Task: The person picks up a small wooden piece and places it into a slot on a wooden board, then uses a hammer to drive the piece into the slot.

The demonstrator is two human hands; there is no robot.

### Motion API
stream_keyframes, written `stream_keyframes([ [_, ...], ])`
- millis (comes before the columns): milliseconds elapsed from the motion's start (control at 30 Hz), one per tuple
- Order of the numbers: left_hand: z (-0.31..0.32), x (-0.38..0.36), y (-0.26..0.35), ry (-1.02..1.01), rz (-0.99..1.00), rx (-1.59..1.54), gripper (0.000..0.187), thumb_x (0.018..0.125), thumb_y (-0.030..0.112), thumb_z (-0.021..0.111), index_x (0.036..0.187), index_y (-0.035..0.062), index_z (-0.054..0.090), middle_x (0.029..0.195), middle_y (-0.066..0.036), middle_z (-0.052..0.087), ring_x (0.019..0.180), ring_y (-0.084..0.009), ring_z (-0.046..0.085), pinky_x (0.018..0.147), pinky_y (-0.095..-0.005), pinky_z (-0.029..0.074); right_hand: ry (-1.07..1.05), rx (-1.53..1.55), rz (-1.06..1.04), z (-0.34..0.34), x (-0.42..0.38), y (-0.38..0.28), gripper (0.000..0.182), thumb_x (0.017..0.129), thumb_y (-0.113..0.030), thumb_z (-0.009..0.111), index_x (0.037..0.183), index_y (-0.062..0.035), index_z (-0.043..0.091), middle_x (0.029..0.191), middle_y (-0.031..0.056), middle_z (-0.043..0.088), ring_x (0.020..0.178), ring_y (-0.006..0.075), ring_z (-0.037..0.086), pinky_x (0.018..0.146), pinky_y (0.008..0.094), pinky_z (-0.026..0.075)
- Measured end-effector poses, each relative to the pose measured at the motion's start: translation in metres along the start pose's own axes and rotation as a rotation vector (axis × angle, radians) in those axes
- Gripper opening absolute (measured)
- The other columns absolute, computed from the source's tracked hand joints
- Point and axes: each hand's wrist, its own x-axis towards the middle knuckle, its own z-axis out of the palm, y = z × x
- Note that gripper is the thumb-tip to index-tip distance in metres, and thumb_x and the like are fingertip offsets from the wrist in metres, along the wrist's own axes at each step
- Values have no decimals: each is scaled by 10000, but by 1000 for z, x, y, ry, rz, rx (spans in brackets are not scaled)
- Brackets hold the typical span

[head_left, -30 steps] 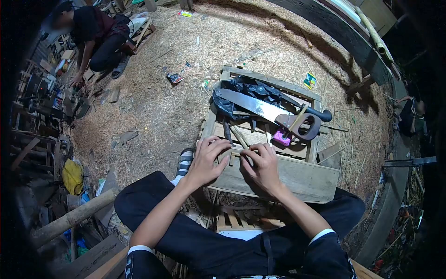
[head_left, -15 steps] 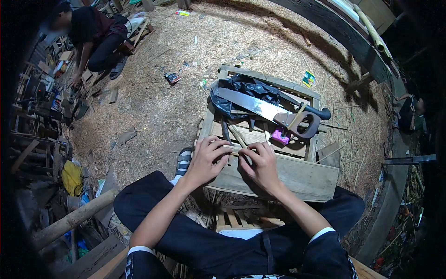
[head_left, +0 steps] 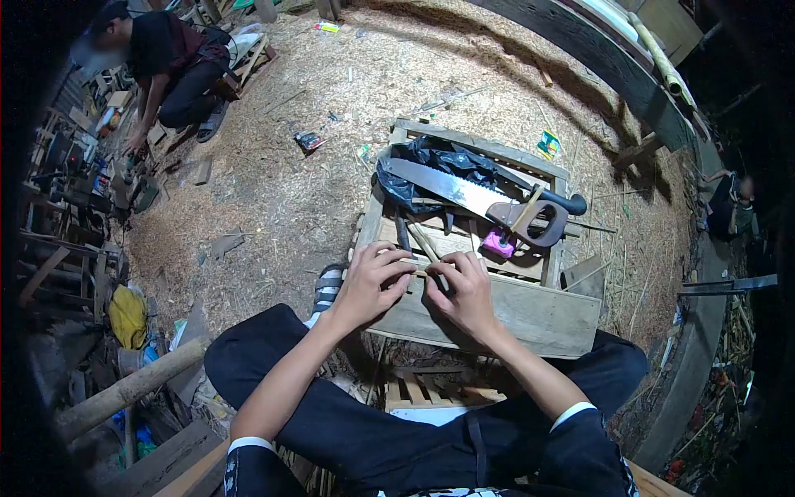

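Note:
My left hand [head_left: 377, 282] and my right hand [head_left: 460, 291] meet over the near edge of a low wooden crate-like table. Fingers on both sides are pinched around a thin tan strip [head_left: 421, 272], a short bit of which shows between the fingertips; its exact kind is hard to make out. Just beyond them lie a dark rod-like tool [head_left: 402, 233] and a light stick [head_left: 424, 238]. Farther back, a handsaw [head_left: 464, 192] with a brown handle rests across a black plastic bag [head_left: 406, 182]. A pink tape measure-like object [head_left: 498, 243] sits below the saw's handle.
The wide plank [head_left: 530, 311] of the table spans my lap. Shavings cover the ground [head_left: 265, 190]. A person [head_left: 178, 66] crouches at the far left beside piled tools and scraps; another person [head_left: 729, 203] is at the far right. A bamboo pole [head_left: 137, 388] juts in at left.
My hands keep nearly the same pinch and place. The view has shifted very slightly. At the far right, the other person's arm has changed position a little.

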Motion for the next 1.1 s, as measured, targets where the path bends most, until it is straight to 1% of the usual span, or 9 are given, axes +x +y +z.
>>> stream_keyframes([
  [233,2,0,2,17,-2,21,256,919,185,739,1157,95,771,1307,-57,722,1307,-310,568,1136,-486,406,20,47,14,4,-2,5,241,819,-181,807,1035,-88,757,1023,83,669,1008,294,613,855,428,462],
  [500,-1,3,0,38,-21,-29,280,922,171,742,1188,87,764,1321,-73,722,1328,-313,571,1163,-487,398,13,65,16,1,-4,5,384,830,-226,814,1181,-84,748,1041,96,675,1022,304,616,884,428,468],
  [600,-12,9,2,46,-2,3,304,920,161,744,1215,86,758,1329,-82,720,1344,-311,566,1169,-475,397,4,78,8,-4,-4,5,400,829,-220,818,1194,-75,746,1043,103,674,1017,306,620,882,426,475],
  [733,-28,23,3,148,-11,44,297,909,139,731,1196,69,755,1303,-94,714,1330,-318,557,1169,-468,389,-20,131,54,-16,-2,1,388,846,-189,810,1202,-55,740,1054,117,676,1016,307,628,879,426,493],
  [833,-41,35,1,189,-47,111,277,944,138,705,1210,76,754,1305,-90,714,1317,-321,572,1160,-479,397,17,145,64,-27,-2,2,331,883,-136,780,1194,-33,741,1081,137,685,1022,311,633,890,421,518],
  [933,-43,45,2,203,-53,136,272,951,142,693,1206,69,754,1298,-94,715,1325,-321,564,1167,-478,387,16,115,91,-36,-3,4,317,878,-135,785,1178,-38,751,1087,140,688,1025,317,636,897,421,517],
  [967,-41,48,1,201,-42,144,272,956,143,680,1205,62,752,1310,-106,707,1342,-322,552,1174,-479,377,-29,99,99,-40,0,7,327,904,-128,780,1215,-36,744,1124,146,686,1088,324,634,953,409,506],
  [1067,-33,56,1,187,-34,144,272,956,139,679,1201,46,749,1326,-121,697,1345,-324,550,1174,-485,379,40,69,68,-40,27,7,298,881,-121,780,1167,-43,754,1098,142,687,1048,327,636,911,433,518],
  [1100,-31,58,-2,168,-20,160,319,947,150,694,1248,52,729,1359,-140,664,1357,-339,539,1173,-484,380,50,42,43,-39,37,8,303,879,-114,776,1173,-48,747,1118,144,683,1066,334,635,918,437,520],
])
